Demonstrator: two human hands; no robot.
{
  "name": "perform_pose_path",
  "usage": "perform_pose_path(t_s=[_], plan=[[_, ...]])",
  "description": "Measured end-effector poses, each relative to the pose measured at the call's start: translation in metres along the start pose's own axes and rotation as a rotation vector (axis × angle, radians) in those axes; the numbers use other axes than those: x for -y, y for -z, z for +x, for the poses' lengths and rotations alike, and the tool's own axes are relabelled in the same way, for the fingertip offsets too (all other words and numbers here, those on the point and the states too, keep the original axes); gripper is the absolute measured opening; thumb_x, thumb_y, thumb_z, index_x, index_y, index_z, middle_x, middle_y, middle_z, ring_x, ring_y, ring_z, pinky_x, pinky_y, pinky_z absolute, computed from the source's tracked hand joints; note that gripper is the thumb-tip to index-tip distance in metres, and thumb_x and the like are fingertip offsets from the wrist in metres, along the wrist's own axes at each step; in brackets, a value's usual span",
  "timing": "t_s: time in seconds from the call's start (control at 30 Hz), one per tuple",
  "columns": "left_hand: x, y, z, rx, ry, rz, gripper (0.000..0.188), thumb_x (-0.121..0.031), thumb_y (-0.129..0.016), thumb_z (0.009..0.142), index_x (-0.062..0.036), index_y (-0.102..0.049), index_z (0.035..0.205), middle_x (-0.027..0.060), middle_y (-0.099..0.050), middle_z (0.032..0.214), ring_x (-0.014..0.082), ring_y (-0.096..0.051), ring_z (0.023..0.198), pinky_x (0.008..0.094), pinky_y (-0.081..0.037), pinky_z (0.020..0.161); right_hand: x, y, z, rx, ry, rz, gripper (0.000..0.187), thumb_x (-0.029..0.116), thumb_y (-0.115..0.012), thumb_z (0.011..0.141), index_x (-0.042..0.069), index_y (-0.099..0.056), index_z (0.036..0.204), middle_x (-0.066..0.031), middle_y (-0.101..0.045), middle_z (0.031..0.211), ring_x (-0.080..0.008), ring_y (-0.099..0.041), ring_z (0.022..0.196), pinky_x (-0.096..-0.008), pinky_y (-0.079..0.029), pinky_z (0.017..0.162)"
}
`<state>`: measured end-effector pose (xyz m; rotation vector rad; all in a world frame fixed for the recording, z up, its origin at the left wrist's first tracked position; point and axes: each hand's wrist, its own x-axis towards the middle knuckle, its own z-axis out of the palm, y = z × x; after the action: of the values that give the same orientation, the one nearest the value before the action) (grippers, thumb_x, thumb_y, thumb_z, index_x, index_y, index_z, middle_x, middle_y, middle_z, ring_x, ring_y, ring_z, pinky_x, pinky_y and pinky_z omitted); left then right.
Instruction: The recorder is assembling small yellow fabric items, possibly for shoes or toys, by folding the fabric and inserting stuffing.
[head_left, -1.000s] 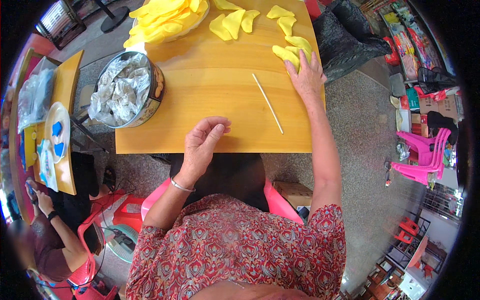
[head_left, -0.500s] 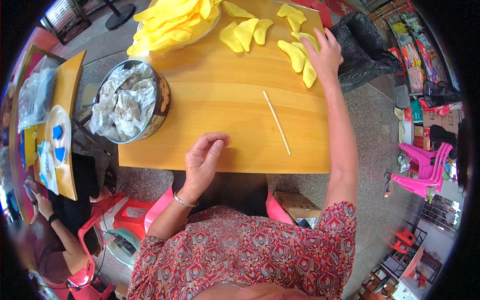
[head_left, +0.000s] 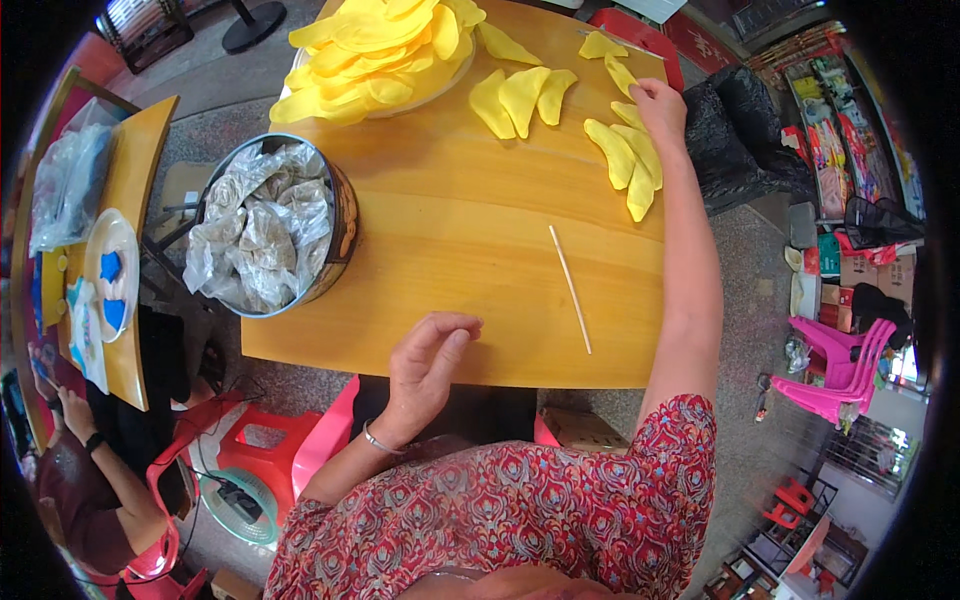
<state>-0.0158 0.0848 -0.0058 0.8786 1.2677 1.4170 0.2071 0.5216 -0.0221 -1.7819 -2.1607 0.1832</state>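
Observation:
My right hand (head_left: 662, 115) reaches to the far right of the wooden table (head_left: 450, 240), its fingertips pinched on the end of a curved yellow cloth piece (head_left: 620, 74). Just below that hand lies a cluster of similar yellow pieces (head_left: 612, 150). Three more yellow pieces (head_left: 519, 100) lie side by side left of it. Over the near edge, my left hand (head_left: 425, 365) is curled, thumb against the forefinger, with nothing visible in it. A thin pale stick (head_left: 570, 290) rests on the tabletop between my hands.
A heaped plate of yellow pieces (head_left: 385, 50) stands far left on the table. A round tin (head_left: 345, 215) with clear bags of greyish stuff sits at the left edge. Black plastic bags (head_left: 740, 140) hang beyond the right edge. Another person (head_left: 105, 475) sits at a side table (head_left: 150, 150).
My right hand has moved from the lower yellow cluster to the piece above it, its fingers closing. The view has shifted, so the table appears lower. My left hand keeps its curled shape.

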Motion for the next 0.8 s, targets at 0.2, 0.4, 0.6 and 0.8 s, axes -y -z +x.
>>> perform_pose_path(t_s=[0.2, 0.4, 0.6, 0.8], plan=[[-0.01, 0.004, -0.001, 0.001, 0.022, -0.048, 0.018, -0.004, -0.052, 0.094, 0.0032, -0.059, 0.108, 0.0093, -0.062, 0.104, 0.0162, -0.059, 0.097, 0.0284, -0.046, 0.087, 0.08, 0.065, -0.128, 0.154, -0.05, 1.211, 0.019, 0.007, -0.061, 0.089, -0.003, -0.064, 0.105, -0.004, -0.066, 0.096, -0.0085, -0.062, 0.083, -0.0244, -0.051, 0.072], [-0.036, -0.015, 0.012, -0.105, -0.068, -0.192, 0.028, -0.01, -0.051, 0.096, 0.0008, -0.052, 0.121, 0.0085, -0.061, 0.114, 0.0173, -0.058, 0.104, 0.0331, -0.047, 0.09, 0.133, 0.071, -0.265, 0.275, 0.102, 1.173, 0.021, 0.008, -0.062, 0.089, -0.005, -0.063, 0.105, -0.0024, -0.065, 0.095, -0.0079, -0.058, 0.085, -0.0204, -0.047, 0.077], [-0.036, -0.002, -0.007, -0.15, -0.08, -0.61, 0.023, -0.017, -0.055, 0.095, -0.0024, -0.059, 0.112, 0.0051, -0.064, 0.106, 0.0134, -0.059, 0.096, 0.0293, -0.047, 0.085, 0.182, 0.072, -0.356, 0.382, 0.114, 1.384, 0.019, 0.008, -0.064, 0.088, -0.003, -0.064, 0.104, -0.002, -0.065, 0.094, -0.0086, -0.059, 0.085, -0.0218, -0.047, 0.078], [-0.043, 0.02, -0.032, -0.125, 0.011, -0.488, 0.021, -0.018, -0.057, 0.094, -0.0001, -0.062, 0.104, 0.0043, -0.066, 0.095, 0.01, -0.061, 0.085, 0.0255, -0.048, 0.076, 0.192, 0.08, -0.362, 0.304, 0.162, 1.348, 0.022, 0.008, -0.064, 0.088, -0.005, -0.063, 0.106, -0.0052, -0.065, 0.095, -0.0114, -0.059, 0.087, -0.0234, -0.047, 0.079]])
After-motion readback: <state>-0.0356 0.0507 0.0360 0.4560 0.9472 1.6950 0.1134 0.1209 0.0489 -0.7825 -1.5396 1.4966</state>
